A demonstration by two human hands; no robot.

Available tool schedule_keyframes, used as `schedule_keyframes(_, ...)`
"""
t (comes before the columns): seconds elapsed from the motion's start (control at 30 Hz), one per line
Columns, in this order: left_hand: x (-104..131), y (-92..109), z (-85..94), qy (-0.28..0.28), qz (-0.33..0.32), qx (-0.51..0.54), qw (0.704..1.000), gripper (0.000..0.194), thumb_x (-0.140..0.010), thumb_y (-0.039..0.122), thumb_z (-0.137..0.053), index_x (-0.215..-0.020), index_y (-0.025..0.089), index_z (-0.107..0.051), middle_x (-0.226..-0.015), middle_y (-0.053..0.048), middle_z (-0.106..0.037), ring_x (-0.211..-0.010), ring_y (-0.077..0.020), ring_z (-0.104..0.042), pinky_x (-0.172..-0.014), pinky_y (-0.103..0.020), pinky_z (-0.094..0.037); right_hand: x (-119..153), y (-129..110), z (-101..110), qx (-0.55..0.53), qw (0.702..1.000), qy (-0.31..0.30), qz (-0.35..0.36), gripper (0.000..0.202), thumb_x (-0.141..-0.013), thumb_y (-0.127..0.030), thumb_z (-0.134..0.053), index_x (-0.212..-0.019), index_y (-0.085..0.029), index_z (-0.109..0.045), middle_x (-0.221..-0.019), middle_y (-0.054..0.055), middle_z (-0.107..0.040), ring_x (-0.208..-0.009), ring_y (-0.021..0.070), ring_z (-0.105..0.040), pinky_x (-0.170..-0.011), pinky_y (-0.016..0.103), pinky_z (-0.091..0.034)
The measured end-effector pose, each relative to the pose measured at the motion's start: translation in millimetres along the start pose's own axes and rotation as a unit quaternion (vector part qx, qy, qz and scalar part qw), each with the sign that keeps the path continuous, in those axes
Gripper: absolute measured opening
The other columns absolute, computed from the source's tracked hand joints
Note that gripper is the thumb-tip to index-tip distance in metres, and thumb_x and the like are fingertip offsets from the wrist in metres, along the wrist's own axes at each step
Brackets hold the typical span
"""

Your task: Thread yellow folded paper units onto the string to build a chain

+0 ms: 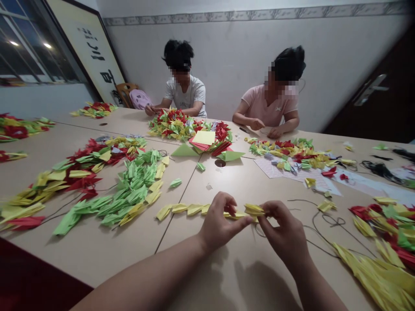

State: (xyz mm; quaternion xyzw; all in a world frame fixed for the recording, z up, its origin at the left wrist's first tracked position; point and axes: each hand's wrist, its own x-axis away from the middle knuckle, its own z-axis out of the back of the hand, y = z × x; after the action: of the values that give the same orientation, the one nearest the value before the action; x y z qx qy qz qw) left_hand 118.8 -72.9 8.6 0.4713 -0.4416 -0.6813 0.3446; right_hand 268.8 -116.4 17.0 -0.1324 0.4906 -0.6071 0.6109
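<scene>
My right hand [285, 231] pinches a small yellow folded paper piece [253, 210] between thumb and fingers, just above the table. My left hand [220, 222] is beside it, its fingers curved and apart from the thumb; the thumb tip reaches the underside of that piece, and whether it touches cannot be made out. A row of yellow folded pieces [194, 209] runs leftward from behind my left hand. Thin dark cord [316, 224] loops on the table right of my right hand. A sheaf of long yellow folded pieces [372, 270] lies at the lower right.
Green folded pieces [136, 185] lie left, and a mixed pile [395, 220] lies right. Square paper sheets [203, 138] rest by a heap [175, 123] at the far side. Two people [186, 93] sit opposite, one in pink [269, 106]. The table [191, 263] has seams and a round hole [220, 163].
</scene>
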Motion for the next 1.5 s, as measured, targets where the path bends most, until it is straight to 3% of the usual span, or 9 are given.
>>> schedule_keyframes(0.07, 1.4, 4.9, 1.4, -0.016, -0.019, -0.053, 0.998, 0.033, -0.063, 0.041, -0.068, -0.071, 0.017, -0.046, -0.072, 0.000, -0.047, -0.065, -0.0118, -0.046, -0.064, -0.025, -0.041, 2.6, -6.0, -1.6, 0.067, 0.995, 0.033, 0.063, 0.005, -0.072, -0.020, -0.052, -0.076, -0.022, -0.049, -0.068, 0.000, -0.057, -0.060, 0.0129, -0.055, -0.047, 0.021, -0.044)
schedule_keyframes(0.2, 2.6, 6.5, 1.9, -0.041, -0.011, -0.052, 0.998, 0.032, -0.064, 0.042, -0.067, -0.071, 0.017, -0.048, -0.073, -0.001, -0.049, -0.068, -0.0134, -0.047, -0.065, -0.025, -0.040, 5.3, -12.4, -6.6, 0.097, 0.986, 0.010, 0.136, 0.001, -0.075, -0.021, -0.050, -0.075, -0.022, -0.049, -0.064, -0.001, -0.058, -0.058, 0.0131, -0.055, -0.052, 0.023, -0.045)
schedule_keyframes(0.33, 1.3, 1.8, 0.3, -0.034, 0.023, 0.008, 0.999, 0.027, -0.074, 0.041, -0.057, -0.069, 0.016, -0.047, -0.069, 0.000, -0.048, -0.066, -0.0125, -0.047, -0.064, -0.024, -0.040, 6.1, -14.4, -9.3, 0.069, 0.992, -0.013, 0.103, 0.001, -0.079, -0.023, -0.050, -0.078, -0.022, -0.050, -0.069, 0.001, -0.060, -0.060, 0.0126, -0.057, -0.046, 0.020, -0.043)
schedule_keyframes(0.53, -0.8, -1.9, -0.5, -0.040, 0.067, 0.132, 0.988, 0.024, -0.078, 0.038, -0.049, -0.073, 0.015, -0.047, -0.070, 0.000, -0.047, -0.065, -0.0116, -0.045, -0.062, -0.024, -0.038, 5.8, -12.3, -10.9, 0.031, 0.996, 0.003, 0.086, 0.004, -0.079, -0.023, -0.052, -0.076, -0.022, -0.049, -0.067, 0.000, -0.059, -0.060, 0.0123, -0.057, -0.053, 0.022, -0.047)
schedule_keyframes(1.0, -4.3, -5.2, 0.9, -0.079, 0.102, 0.323, 0.938, 0.023, -0.074, 0.037, -0.056, -0.075, 0.015, -0.049, -0.074, 0.000, -0.047, -0.070, -0.0108, -0.045, -0.068, -0.023, -0.037, 4.2, -5.8, -12.8, -0.115, 0.993, 0.015, 0.025, 0.009, -0.076, -0.024, -0.057, -0.076, -0.021, -0.048, -0.070, 0.000, -0.057, -0.065, 0.0127, -0.059, -0.058, 0.023, -0.051)
schedule_keyframes(1.1, -4.1, -6.0, -0.3, -0.072, 0.115, 0.308, 0.942, 0.024, -0.075, 0.038, -0.054, -0.074, 0.014, -0.049, -0.073, 0.000, -0.048, -0.070, -0.0116, -0.048, -0.069, -0.024, -0.039, 3.8, -4.3, -13.3, -0.120, 0.992, 0.019, 0.035, 0.008, -0.076, -0.023, -0.056, -0.076, -0.021, -0.048, -0.070, 0.000, -0.057, -0.064, 0.0120, -0.059, -0.058, 0.023, -0.052)
schedule_keyframes(1.27, -3.1, -7.8, -1.4, -0.030, 0.089, 0.169, 0.981, 0.023, -0.076, 0.037, -0.054, -0.073, 0.014, -0.050, -0.070, 0.000, -0.050, -0.065, -0.0106, -0.048, -0.062, -0.022, -0.039, 5.5, -1.7, -14.2, -0.077, 0.995, 0.030, 0.053, 0.008, -0.076, -0.022, -0.056, -0.078, -0.021, -0.049, -0.071, 0.001, -0.057, -0.065, 0.0126, -0.059, -0.057, 0.023, -0.051)
schedule_keyframes(1.37, -2.8, -8.2, -1.6, -0.030, 0.114, 0.144, 0.983, 0.024, -0.075, 0.037, -0.056, -0.075, 0.014, -0.049, -0.067, 0.001, -0.051, -0.060, -0.0097, -0.048, -0.057, -0.020, -0.039, 7.3, -1.5, -14.8, -0.045, 0.997, 0.028, 0.063, 0.009, -0.076, -0.021, -0.057, -0.081, -0.021, -0.050, -0.073, 0.001, -0.058, -0.066, 0.0129, -0.059, -0.060, 0.024, -0.050)
schedule_keyframes(1.5, -2.9, -6.0, -3.0, -0.029, 0.108, 0.173, 0.979, 0.025, -0.075, 0.038, -0.056, -0.074, 0.015, -0.049, -0.072, -0.001, -0.055, -0.063, -0.0102, -0.051, -0.059, -0.021, -0.041, 6.2, -1.5, -16.3, -0.118, 0.993, 0.016, 0.001, 0.014, -0.076, -0.027, -0.056, -0.085, -0.022, -0.047, -0.075, 0.001, -0.056, -0.067, 0.0132, -0.057, -0.059, 0.024, -0.048)
